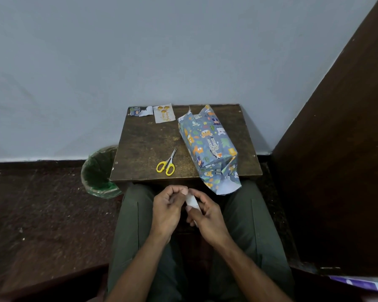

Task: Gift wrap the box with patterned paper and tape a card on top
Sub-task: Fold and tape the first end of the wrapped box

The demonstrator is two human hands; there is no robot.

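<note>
The box (207,142), covered in blue paper with animal prints, lies on the right side of the small wooden table (148,140); its near end flap hangs loose over the table's front edge. A white card (164,113) with gold balloons lies at the table's back. Over my lap, my right hand (205,211) holds a white tape roll (192,201). My left hand (168,205) pinches at the roll's top with its fingertips. Most of the roll is hidden by my fingers.
Yellow-handled scissors (167,163) lie near the table's front left. Paper scraps (140,111) sit at the back left corner. A green-lined waste bin (99,171) stands on the floor left of the table. A dark wooden panel (336,171) rises on the right.
</note>
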